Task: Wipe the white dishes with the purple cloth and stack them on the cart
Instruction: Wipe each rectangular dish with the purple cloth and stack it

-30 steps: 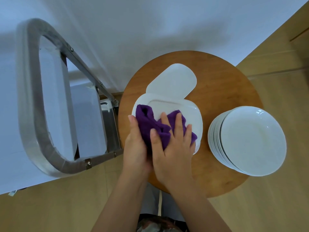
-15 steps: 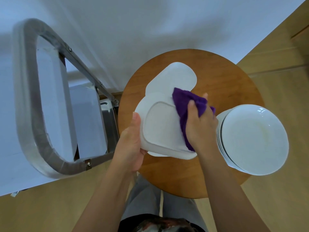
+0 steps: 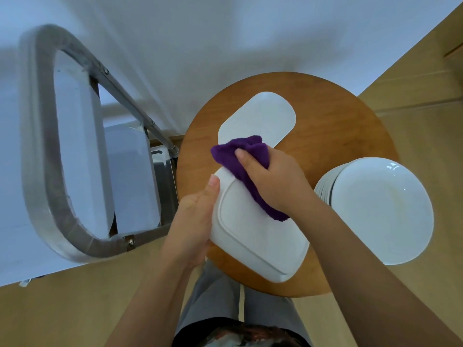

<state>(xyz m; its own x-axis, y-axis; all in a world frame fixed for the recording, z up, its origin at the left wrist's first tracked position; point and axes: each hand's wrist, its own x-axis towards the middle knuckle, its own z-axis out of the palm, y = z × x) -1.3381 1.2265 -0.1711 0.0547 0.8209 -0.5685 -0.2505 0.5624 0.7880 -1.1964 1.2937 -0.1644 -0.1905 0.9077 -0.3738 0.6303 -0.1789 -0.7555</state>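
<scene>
Against upturned dish [image 3: 255,236] (left-held), right hand [image 3: 278,181] presses cloth [image 3: 240,156].

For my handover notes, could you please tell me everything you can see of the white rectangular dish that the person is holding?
The white rectangular dish looks like glazed ceramic, with rounded corners and a raised foot ridge, so its underside faces the camera. It is tilted above the round wooden table, lifted clear of a second white rectangular dish lying there. The left hand grips its left edge, while the right hand presses the purple cloth onto its far end.
</scene>
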